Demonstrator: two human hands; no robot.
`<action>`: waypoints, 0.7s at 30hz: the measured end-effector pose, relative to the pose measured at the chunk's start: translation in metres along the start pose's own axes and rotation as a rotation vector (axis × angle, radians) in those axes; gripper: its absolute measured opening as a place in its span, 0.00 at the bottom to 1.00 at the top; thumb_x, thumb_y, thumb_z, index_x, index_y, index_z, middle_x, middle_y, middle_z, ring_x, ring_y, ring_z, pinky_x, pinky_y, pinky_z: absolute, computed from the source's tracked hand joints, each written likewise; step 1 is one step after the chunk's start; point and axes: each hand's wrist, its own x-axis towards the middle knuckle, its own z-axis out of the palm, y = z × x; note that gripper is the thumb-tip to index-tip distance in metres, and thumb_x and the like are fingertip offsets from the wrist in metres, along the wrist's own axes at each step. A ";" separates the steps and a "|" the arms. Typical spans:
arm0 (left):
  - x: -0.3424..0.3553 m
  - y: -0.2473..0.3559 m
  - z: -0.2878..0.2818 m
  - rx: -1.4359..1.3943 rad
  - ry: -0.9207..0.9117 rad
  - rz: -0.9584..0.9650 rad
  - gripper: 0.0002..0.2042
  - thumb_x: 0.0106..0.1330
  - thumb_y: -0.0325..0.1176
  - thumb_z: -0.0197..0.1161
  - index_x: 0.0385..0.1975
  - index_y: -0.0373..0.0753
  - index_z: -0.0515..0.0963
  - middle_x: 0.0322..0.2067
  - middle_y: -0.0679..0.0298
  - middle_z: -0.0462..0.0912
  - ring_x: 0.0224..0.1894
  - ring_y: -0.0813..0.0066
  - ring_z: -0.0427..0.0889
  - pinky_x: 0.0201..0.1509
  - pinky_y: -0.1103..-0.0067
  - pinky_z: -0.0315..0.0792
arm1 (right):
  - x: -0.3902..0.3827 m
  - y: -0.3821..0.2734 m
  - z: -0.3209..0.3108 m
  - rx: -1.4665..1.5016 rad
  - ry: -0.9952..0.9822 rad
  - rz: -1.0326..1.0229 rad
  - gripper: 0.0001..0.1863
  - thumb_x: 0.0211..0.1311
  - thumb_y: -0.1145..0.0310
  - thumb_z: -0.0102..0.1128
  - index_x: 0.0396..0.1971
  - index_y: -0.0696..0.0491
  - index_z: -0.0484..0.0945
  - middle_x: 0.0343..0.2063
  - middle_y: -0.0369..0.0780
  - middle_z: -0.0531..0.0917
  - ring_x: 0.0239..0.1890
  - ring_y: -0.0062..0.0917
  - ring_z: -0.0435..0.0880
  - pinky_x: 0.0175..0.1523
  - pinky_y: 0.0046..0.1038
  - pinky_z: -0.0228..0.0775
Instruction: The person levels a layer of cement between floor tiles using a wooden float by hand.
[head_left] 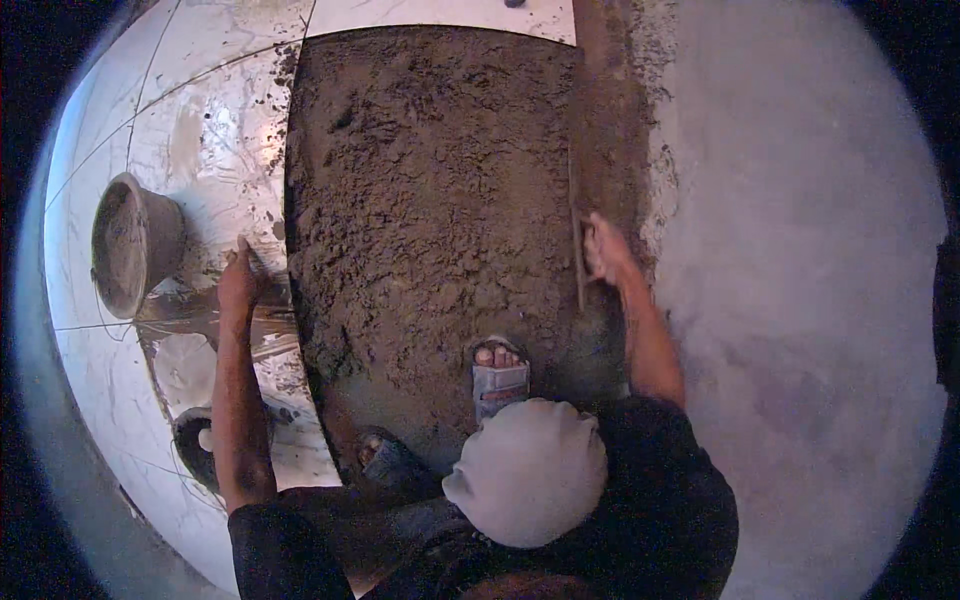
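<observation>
The right hand grips a flat tool along the mortar; whether the left hand, over the pale tiles, holds anything I cannot tell

Left arm and right arm reaching forward, well apart
Over there, the left hand points one finger ahead; the right hand is curled in a grip, its arm slanting inward
</observation>
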 end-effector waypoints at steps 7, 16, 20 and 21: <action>-0.006 -0.005 0.002 -0.010 0.150 0.123 0.40 0.48 0.38 0.62 0.60 0.44 0.45 0.53 0.41 0.58 0.43 0.48 0.72 0.43 0.66 0.69 | -0.042 0.121 0.005 0.421 0.277 -0.039 0.21 0.52 0.43 0.45 0.15 0.44 0.63 0.06 0.30 0.61 0.06 0.20 0.59 0.10 0.23 0.50; 0.002 -0.009 0.011 0.054 0.089 0.050 0.38 0.48 0.38 0.60 0.59 0.49 0.46 0.53 0.43 0.59 0.41 0.50 0.74 0.40 0.66 0.71 | -0.006 0.010 0.031 0.486 0.119 -0.214 0.18 0.55 0.46 0.42 0.17 0.44 0.62 0.05 0.28 0.59 0.04 0.16 0.55 0.07 0.20 0.44; 0.001 -0.002 0.001 0.012 0.086 0.095 0.35 0.49 0.33 0.57 0.59 0.48 0.48 0.51 0.42 0.61 0.40 0.49 0.74 0.39 0.65 0.71 | 0.027 -0.022 0.013 0.491 -0.004 -0.193 0.18 0.56 0.46 0.42 0.17 0.44 0.62 0.04 0.28 0.57 0.03 0.16 0.54 0.07 0.19 0.43; 0.003 -0.006 0.003 0.003 0.039 0.035 0.35 0.49 0.31 0.56 0.59 0.48 0.49 0.50 0.42 0.62 0.40 0.48 0.74 0.38 0.65 0.71 | 0.035 -0.037 0.012 0.456 -0.012 -0.189 0.18 0.56 0.46 0.42 0.18 0.44 0.62 0.05 0.28 0.58 0.04 0.16 0.55 0.07 0.19 0.44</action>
